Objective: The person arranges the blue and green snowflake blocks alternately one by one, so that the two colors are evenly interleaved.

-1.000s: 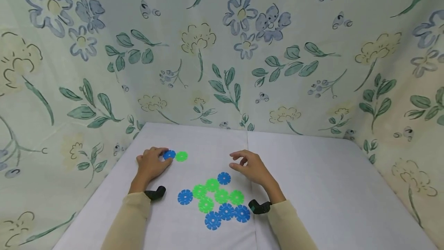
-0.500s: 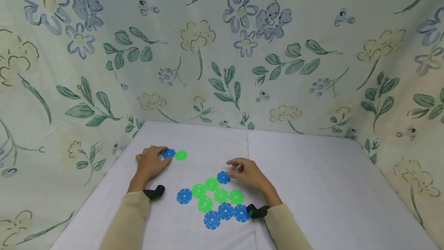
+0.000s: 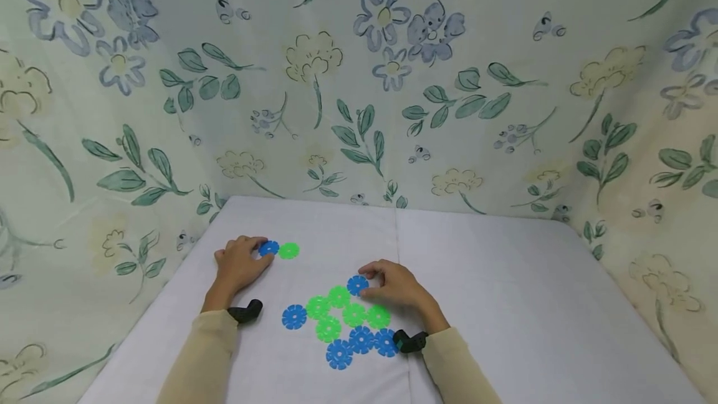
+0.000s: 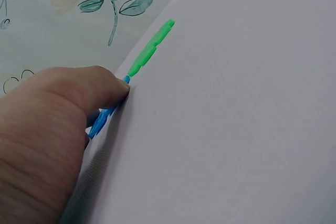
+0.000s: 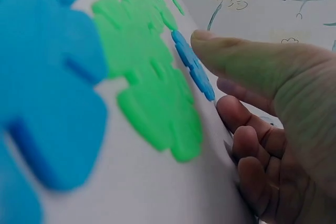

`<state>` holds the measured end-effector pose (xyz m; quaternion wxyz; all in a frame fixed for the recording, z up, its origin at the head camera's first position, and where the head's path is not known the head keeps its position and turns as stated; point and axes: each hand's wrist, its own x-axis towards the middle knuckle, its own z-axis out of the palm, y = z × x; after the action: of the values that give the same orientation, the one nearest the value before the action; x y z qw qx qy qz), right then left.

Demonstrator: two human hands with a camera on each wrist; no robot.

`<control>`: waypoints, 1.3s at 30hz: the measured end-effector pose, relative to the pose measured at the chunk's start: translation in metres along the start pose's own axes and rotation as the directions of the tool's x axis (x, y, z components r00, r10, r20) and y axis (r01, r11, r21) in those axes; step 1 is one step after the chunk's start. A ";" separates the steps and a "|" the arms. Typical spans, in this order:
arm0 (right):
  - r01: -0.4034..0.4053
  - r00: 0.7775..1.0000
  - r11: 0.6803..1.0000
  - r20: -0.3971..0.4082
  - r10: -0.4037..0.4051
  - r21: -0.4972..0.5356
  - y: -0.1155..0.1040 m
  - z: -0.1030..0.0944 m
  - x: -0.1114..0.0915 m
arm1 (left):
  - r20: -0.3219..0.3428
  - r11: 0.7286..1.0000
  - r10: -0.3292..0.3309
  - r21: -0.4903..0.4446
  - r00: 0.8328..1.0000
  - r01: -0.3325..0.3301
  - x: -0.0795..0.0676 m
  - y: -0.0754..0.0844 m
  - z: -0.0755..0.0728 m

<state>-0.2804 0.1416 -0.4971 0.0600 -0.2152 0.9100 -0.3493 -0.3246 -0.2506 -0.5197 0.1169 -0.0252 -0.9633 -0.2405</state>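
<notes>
At the table's far left, my left hand (image 3: 238, 265) pinches a blue notched plastic disc (image 3: 270, 248) between thumb and fingers. A green notched disc (image 3: 288, 250) lies right beside it, their edges meeting. In the left wrist view, the thumb covers part of the blue disc (image 4: 102, 121). My right hand (image 3: 397, 285) is around the right side of another blue disc (image 3: 356, 285), index finger at its far edge and thumb at its near edge. The right wrist view shows the thumb close over this blue disc (image 5: 193, 65), with the other fingers bent beside the table.
Several green discs (image 3: 354, 315) lie in a cluster at the middle of the white table (image 3: 505, 304). More blue discs (image 3: 339, 354) lie in front of them, and one blue disc (image 3: 294, 317) is at their left. A flowered cloth (image 3: 314, 142) stands behind and on both sides.
My right hand has come down and left, from beyond the cluster to the blue disc at its far side. The left hand stays at its blue disc; the head view has shifted slightly.
</notes>
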 end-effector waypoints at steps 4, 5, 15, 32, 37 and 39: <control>-0.013 1.000 1.000 0.005 0.014 -0.004 -0.002 0.002 0.000 | -0.002 1.000 0.001 -0.001 1.000 -0.001 -0.001 -0.003 -0.001; -0.020 1.000 1.000 0.002 0.020 -0.006 -0.002 0.002 -0.001 | -0.002 1.000 0.005 -0.005 1.000 -0.005 -0.001 -0.003 -0.001; -0.028 0.999 0.997 -0.020 0.027 -0.068 -0.001 0.004 0.000 | -0.011 1.000 0.019 -0.013 1.000 -0.019 0.001 -0.003 0.001; -0.033 0.999 0.995 -0.041 0.029 -0.092 -0.004 0.007 -0.002 | 0.004 1.000 0.009 -0.001 1.000 -0.009 -0.001 -0.004 0.000; -0.040 0.998 0.996 -0.041 0.037 -0.083 -0.005 0.006 -0.001 | -0.003 1.000 0.012 0.004 1.000 -0.012 0.002 -0.005 0.002; -0.040 0.999 0.996 -0.040 0.037 -0.084 -0.005 0.006 0.000 | -0.006 1.000 0.012 0.006 1.000 -0.012 0.003 -0.005 0.002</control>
<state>-0.2766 0.1346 -0.4981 0.0401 -0.1931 0.9290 -0.3131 -0.3281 -0.2541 -0.5234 0.1213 -0.0299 -0.9634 -0.2370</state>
